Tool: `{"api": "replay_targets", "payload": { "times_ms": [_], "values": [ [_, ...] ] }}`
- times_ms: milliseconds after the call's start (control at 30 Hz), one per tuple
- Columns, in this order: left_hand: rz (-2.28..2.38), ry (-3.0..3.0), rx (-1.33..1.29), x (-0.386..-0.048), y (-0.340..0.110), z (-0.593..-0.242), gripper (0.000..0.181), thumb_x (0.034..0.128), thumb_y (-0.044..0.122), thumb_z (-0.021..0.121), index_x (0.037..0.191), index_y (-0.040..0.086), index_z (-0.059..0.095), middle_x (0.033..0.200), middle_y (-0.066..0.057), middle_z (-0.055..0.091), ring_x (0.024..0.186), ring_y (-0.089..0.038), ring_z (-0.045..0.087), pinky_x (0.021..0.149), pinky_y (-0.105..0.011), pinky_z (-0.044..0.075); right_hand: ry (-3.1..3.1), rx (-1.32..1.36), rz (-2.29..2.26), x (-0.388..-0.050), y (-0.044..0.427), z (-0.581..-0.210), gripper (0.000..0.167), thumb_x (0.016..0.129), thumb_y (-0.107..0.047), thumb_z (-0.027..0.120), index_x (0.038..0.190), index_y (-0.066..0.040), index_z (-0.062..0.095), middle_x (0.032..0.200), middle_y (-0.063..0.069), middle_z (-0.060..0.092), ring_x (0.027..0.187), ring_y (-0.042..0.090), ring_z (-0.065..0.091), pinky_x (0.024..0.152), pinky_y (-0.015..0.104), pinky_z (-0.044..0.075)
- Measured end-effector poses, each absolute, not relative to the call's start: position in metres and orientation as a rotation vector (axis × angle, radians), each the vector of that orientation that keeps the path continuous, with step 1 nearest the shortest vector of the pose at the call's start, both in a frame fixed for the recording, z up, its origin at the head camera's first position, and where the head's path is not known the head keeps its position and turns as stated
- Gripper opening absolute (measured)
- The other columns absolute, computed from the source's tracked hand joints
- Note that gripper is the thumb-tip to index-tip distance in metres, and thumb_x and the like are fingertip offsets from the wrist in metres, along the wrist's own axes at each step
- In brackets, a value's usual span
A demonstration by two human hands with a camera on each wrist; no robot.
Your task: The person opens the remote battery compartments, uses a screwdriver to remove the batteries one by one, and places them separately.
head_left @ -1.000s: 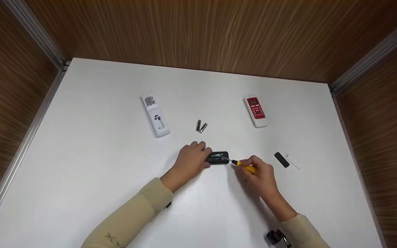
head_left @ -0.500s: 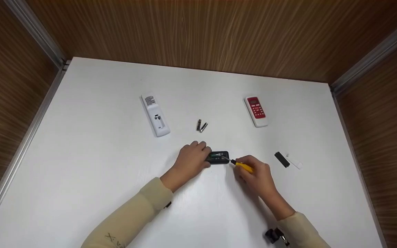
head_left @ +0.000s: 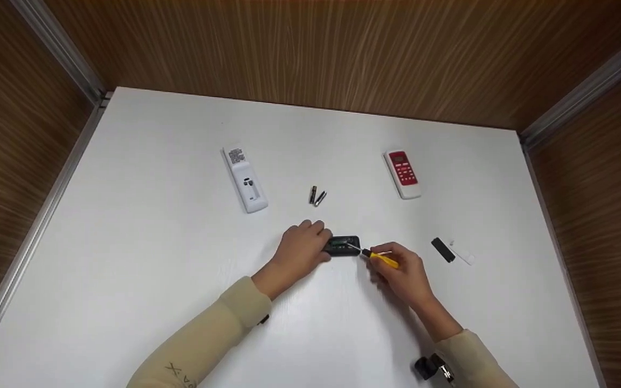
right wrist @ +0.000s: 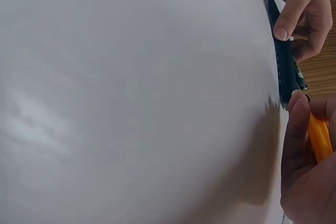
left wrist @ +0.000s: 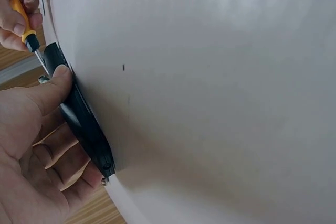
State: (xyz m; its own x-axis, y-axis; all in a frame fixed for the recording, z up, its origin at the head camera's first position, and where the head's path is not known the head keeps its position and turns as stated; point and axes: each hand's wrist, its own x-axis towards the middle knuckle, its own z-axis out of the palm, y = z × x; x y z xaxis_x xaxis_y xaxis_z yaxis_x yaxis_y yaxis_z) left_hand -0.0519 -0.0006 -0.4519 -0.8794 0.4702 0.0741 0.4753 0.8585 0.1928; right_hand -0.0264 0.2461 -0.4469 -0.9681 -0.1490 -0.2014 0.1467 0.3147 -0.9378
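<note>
A black remote control (head_left: 352, 251) lies on the white table with its battery compartment uncovered and facing up. My left hand (head_left: 301, 249) grips its left end, the thumb (left wrist: 62, 75) along the near side and the fingers on the far side. In my right hand (head_left: 405, 275) is a yellow-handled screwdriver (head_left: 385, 261), held between thumb and fingers. Its metal tip reaches into the remote's compartment from the right. A battery (right wrist: 300, 77) shows at the remote's upper face in the right wrist view; how far it sits inside is unclear.
Two loose batteries (head_left: 316, 196) lie beyond the left hand. A white remote (head_left: 246, 180) rests face down at the back left, its compartment uncovered. To the back right is a red-and-white remote (head_left: 402, 173). A black cover (head_left: 443, 250) and a white cover (head_left: 462, 253) lie at the right.
My right hand has shifted slightly left with the screwdriver, its fingers changing position on the handle. The tip stays in the compartment. My left hand and the black remote have hardly moved.
</note>
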Motion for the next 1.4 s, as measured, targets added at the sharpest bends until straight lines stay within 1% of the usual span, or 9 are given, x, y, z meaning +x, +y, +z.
{"api": "replay_targets", "payload": {
  "times_ms": [133, 333, 467, 667, 767, 967, 1067, 1267, 1400],
  "values": [
    [-0.335, -3.011, -0.763, -0.053, -0.001, -0.453, 0.042, 0.0862, 0.043, 0.075, 0.115, 0.014, 0.067, 0.106, -0.002, 0.063, 0.094, -0.021, 0.059, 0.074, -0.037, 0.052, 2.367, -0.009, -1.712, -0.030, 0.247, -0.461, 0.018, 0.091, -0.003, 0.070, 0.109, -0.005, 0.070, 0.092, 0.022, 0.073, 0.067, 0.034, 0.068, 0.060, 0.034, 0.059],
    [-0.347, -3.014, -0.763, -0.053, -0.001, -0.454, 0.043, 0.0870, 0.044, 0.074, 0.117, 0.014, 0.066, 0.107, -0.002, 0.063, 0.096, -0.020, 0.059, 0.075, -0.037, 0.052, 2.451, -0.080, -1.679, -0.031, 0.242, -0.462, 0.017, 0.090, -0.005, 0.072, 0.106, -0.009, 0.073, 0.088, 0.016, 0.073, 0.063, 0.027, 0.066, 0.057, 0.029, 0.057],
    [-0.352, -3.015, -0.768, -0.053, 0.000, -0.453, 0.042, 0.0871, 0.044, 0.074, 0.116, 0.014, 0.067, 0.106, -0.002, 0.063, 0.095, -0.020, 0.060, 0.075, -0.037, 0.052, 2.482, -0.061, -1.636, -0.031, 0.240, -0.457, 0.017, 0.089, -0.004, 0.072, 0.105, -0.009, 0.073, 0.086, 0.014, 0.073, 0.063, 0.029, 0.066, 0.057, 0.029, 0.057],
    [-0.333, -3.006, -0.772, -0.053, 0.000, -0.452, 0.042, 0.0867, 0.044, 0.074, 0.115, 0.014, 0.067, 0.106, -0.001, 0.063, 0.093, -0.020, 0.059, 0.074, -0.036, 0.053, 2.438, -0.023, -1.637, -0.029, 0.235, -0.434, 0.017, 0.090, 0.000, 0.068, 0.107, -0.001, 0.071, 0.087, 0.024, 0.071, 0.066, 0.032, 0.063, 0.058, 0.028, 0.055],
    [-0.327, -2.998, -0.771, -0.053, -0.001, -0.452, 0.041, 0.0867, 0.043, 0.074, 0.115, 0.014, 0.067, 0.106, -0.001, 0.063, 0.094, -0.020, 0.060, 0.075, -0.036, 0.053, 2.444, -0.031, -1.611, -0.029, 0.233, -0.424, 0.018, 0.090, -0.001, 0.067, 0.108, 0.000, 0.070, 0.085, 0.023, 0.070, 0.066, 0.030, 0.061, 0.057, 0.027, 0.053],
    [-0.342, -2.975, -0.778, -0.052, -0.001, -0.453, 0.040, 0.0868, 0.042, 0.074, 0.114, 0.014, 0.066, 0.105, -0.002, 0.062, 0.094, -0.020, 0.060, 0.075, -0.037, 0.053, 2.495, -0.025, -1.580, -0.032, 0.237, -0.435, 0.017, 0.091, -0.007, 0.069, 0.108, -0.008, 0.071, 0.086, 0.014, 0.071, 0.067, 0.028, 0.062, 0.060, 0.027, 0.055],
    [-0.348, -2.972, -0.783, -0.052, -0.002, -0.452, 0.041, 0.0863, 0.044, 0.074, 0.113, 0.014, 0.066, 0.104, -0.002, 0.062, 0.092, -0.021, 0.060, 0.073, -0.038, 0.053, 2.488, -0.161, -1.597, -0.027, 0.242, -0.443, 0.017, 0.089, -0.008, 0.072, 0.105, -0.014, 0.072, 0.085, 0.010, 0.070, 0.063, 0.024, 0.061, 0.057, 0.027, 0.054],
    [-0.348, -2.954, -0.792, -0.054, -0.003, -0.451, 0.043, 0.0830, 0.045, 0.076, 0.110, 0.013, 0.067, 0.103, -0.002, 0.062, 0.090, -0.022, 0.060, 0.069, -0.038, 0.052, 2.381, -0.831, -1.242, -0.010, 0.244, -0.451, 0.021, 0.085, -0.008, 0.073, 0.100, -0.021, 0.073, 0.092, -0.010, 0.073, 0.077, 0.008, 0.063, 0.072, 0.026, 0.053],
    [-0.376, -2.957, -0.800, -0.055, -0.003, -0.453, 0.042, 0.0830, 0.044, 0.077, 0.110, 0.013, 0.067, 0.102, -0.002, 0.062, 0.089, -0.022, 0.059, 0.069, -0.038, 0.052, 2.355, -0.895, -1.103, -0.009, 0.247, -0.455, 0.021, 0.085, -0.010, 0.073, 0.100, -0.024, 0.073, 0.092, -0.017, 0.072, 0.079, 0.005, 0.063, 0.075, 0.025, 0.052]
  ]
}}
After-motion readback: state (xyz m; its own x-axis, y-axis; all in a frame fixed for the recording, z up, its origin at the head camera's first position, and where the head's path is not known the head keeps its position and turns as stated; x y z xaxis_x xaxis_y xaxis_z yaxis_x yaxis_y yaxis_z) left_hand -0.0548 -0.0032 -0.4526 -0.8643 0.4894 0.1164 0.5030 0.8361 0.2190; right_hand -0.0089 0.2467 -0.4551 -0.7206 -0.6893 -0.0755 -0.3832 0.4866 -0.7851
